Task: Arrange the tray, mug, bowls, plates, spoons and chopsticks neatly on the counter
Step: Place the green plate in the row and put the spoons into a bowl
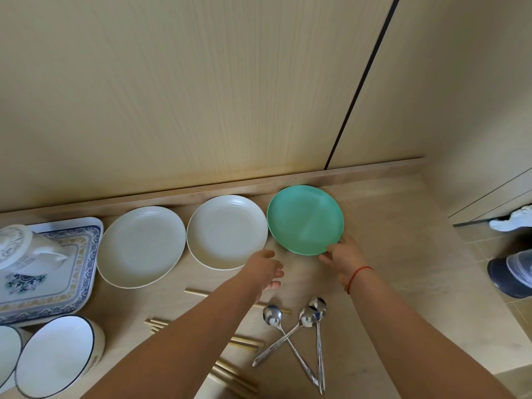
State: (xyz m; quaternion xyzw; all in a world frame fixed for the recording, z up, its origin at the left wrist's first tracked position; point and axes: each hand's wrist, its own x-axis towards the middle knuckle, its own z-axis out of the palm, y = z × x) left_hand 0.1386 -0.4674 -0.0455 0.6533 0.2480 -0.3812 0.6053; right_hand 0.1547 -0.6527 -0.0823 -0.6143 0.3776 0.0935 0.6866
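A green plate [305, 218] lies at the back of the counter, rightmost in a row with two white plates [227, 231] [141, 246]. My right hand [344, 257] pinches the green plate's near rim. My left hand [266, 269] hovers with relaxed fingers just in front of the middle white plate, holding nothing. Three steel spoons [302, 326] lie crossed near the front. Wooden chopsticks [244, 342] are scattered beside and under my left forearm. A lidded white mug [20, 249] stands on the patterned tray [77, 254] at the left. Two blue-rimmed bowls [57, 355] [7, 349] sit at the front left.
A low wooden ledge [359, 174] and pale cabinet doors back the counter. The counter's right edge [475, 283] drops to a tiled floor, where another person's shoes [511, 272] stand.
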